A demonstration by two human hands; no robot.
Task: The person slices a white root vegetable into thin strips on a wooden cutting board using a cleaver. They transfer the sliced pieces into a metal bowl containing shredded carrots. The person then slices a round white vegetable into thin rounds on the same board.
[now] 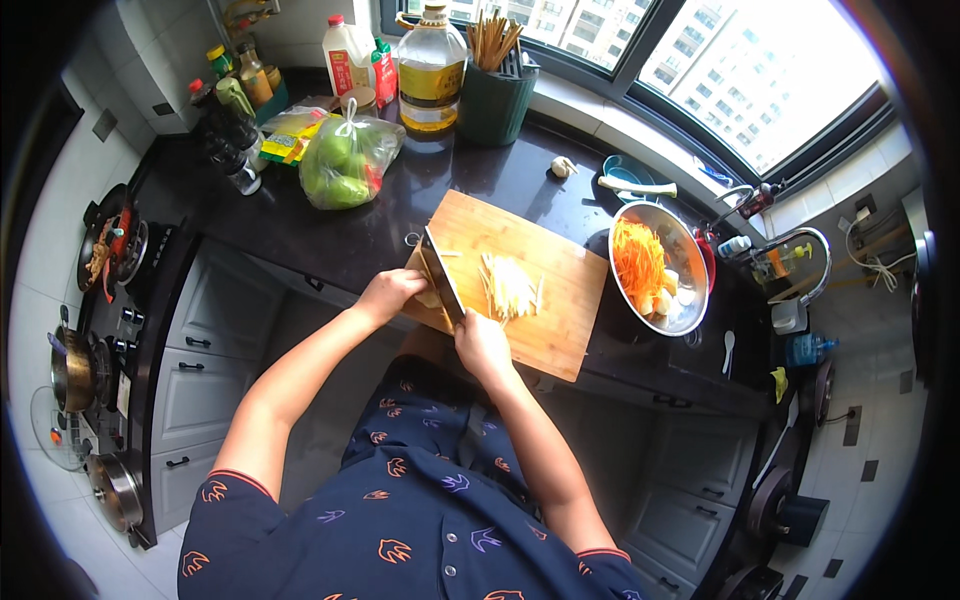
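A wooden cutting board point(540, 320) lies on the dark counter. My right hand point(482, 345) grips the handle of a broad cleaver point(441, 278), whose blade stands on the board. My left hand point(390, 293) presses a pale piece of vegetable point(428, 298) against the left side of the blade at the board's near left corner. A pile of pale cut strips point(510, 285) lies in the middle of the board, to the right of the blade.
A metal bowl point(692, 262) with shredded carrot and pale chunks stands right of the board. Behind are a bag of green vegetables point(345, 160), an oil bottle point(432, 70), a chopstick holder point(495, 95), sauce bottles. A stove with pans point(105, 250) runs along the left. A sink tap point(815, 240) sits right.
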